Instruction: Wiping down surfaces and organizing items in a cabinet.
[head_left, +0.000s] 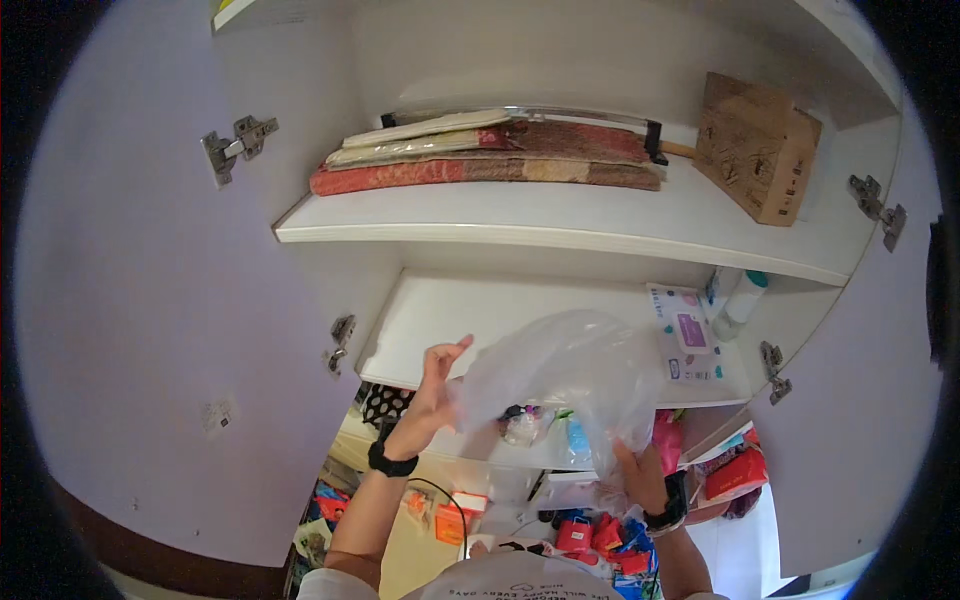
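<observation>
A translucent white plastic bag (559, 360) billows out between my hands, in front of the cupboard's middle shelf (442, 307). My right hand (643, 476) is closed on the bag's lower right edge. On the other side, my left hand (429, 401) touches the bag's left edge with one finger stretched upward. The bag hides part of that hand, so its grip is unclear. Each wrist wears a black band. Right of the bag, a pack of wipes (686, 337) with a purple lid lies on the shelf, next to a bottle with a green cap (742, 304).
Folded textiles (487, 161) and a cardboard box (757, 150) occupy the upper shelf. Two cupboard doors, left (150, 300) and right (840, 420), stand open on metal hinges. Below are small packages (574, 439), a red box (736, 476) and several red and blue items (600, 536).
</observation>
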